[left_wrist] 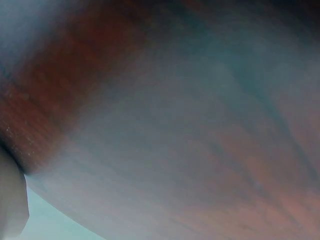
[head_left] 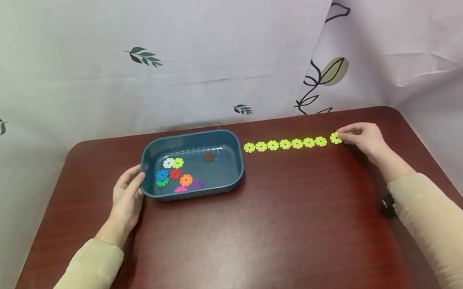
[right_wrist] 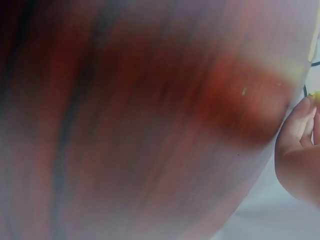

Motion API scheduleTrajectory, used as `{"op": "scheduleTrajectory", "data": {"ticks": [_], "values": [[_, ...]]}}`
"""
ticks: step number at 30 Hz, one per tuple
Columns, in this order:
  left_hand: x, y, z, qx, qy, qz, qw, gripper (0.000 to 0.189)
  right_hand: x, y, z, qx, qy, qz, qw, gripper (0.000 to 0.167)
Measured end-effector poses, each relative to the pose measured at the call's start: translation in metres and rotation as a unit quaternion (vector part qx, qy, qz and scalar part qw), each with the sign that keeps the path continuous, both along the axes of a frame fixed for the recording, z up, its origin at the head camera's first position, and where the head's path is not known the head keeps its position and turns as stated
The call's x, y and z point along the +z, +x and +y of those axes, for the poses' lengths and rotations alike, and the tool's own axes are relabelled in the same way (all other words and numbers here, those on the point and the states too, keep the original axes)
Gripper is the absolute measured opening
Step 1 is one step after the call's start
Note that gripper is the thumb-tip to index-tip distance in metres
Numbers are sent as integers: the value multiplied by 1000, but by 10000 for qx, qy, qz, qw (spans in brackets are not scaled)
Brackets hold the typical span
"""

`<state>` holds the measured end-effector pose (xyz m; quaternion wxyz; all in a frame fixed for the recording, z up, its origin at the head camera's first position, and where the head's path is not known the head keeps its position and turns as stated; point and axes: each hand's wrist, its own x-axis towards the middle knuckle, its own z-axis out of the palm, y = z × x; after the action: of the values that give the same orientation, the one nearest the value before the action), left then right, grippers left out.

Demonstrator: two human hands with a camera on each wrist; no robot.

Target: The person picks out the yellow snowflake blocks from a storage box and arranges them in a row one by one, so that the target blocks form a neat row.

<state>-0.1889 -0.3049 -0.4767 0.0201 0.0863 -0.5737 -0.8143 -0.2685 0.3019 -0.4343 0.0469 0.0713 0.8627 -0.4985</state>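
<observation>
My left hand (head_left: 126,198) grips the left rim of a dark blue plastic tray (head_left: 238,164), thumb on top of the edge. Inside the tray lie several flower-shaped discs, among them a white disc (head_left: 168,163), a red disc (head_left: 175,174), an orange disc (head_left: 186,180) and a brown disc (head_left: 208,157). Right of the tray runs a row of yellow-green flower discs (head_left: 284,144). At the row's right end my right hand (head_left: 367,138) pinches one more yellow-green disc (head_left: 335,138), a small gap from its neighbour. The right wrist view catches these fingers (right_wrist: 295,125) at its edge.
A reddish-brown wooden table (head_left: 240,246) with rounded corners bears everything. Behind it and at both sides hangs a pale cloth (head_left: 192,27) with leaf prints. A black object (head_left: 388,206) shows at the right sleeve. The left wrist view is mostly blurred.
</observation>
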Motion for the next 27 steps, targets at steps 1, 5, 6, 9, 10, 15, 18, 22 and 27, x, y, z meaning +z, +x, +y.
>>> {"op": "scheduleTrajectory", "data": {"ticks": [1, 5, 6, 9, 10, 15, 18, 22, 27], "values": [[0, 0, 0, 5, 9, 4, 10000, 18, 0, 0, 0, 15, 42, -11, 10000, 44], [-1, -1, 0, 18, 52, 15, 10000, 18, 1, 1, -2, 99, 346, 28, 9993, 42], [-1, -1, 0, 21, 77, 22, 10000, 18, 2, 2, -3, 135, 447, 59, 9989, 41], [-1, 0, -1, -3, 108, 45, 9999, 19, 3, 1, -4, 243, 796, 176, 9964, 38], [-1, 0, -1, -5, 119, 57, 9999, 19, 4, 0, -5, 268, 912, 226, 9952, 36], [1, -1, -1, -20, 84, 129, 9999, 18, 5, -2, -5, 282, 1201, 409, 9915, 34], [2, -2, -1, 4, -2, 98, 10000, 17, 5, -3, -4, 256, 1307, 385, 9903, 33], [1, -1, 0, -6, -48, 11, 10000, 16, 4, -2, -4, 251, 1373, 371, 9895, 32], [0, -1, 0, 16, -59, -13, 10000, 17, 3, -2, -4, 234, 1424, 431, 9886, 31]]}}
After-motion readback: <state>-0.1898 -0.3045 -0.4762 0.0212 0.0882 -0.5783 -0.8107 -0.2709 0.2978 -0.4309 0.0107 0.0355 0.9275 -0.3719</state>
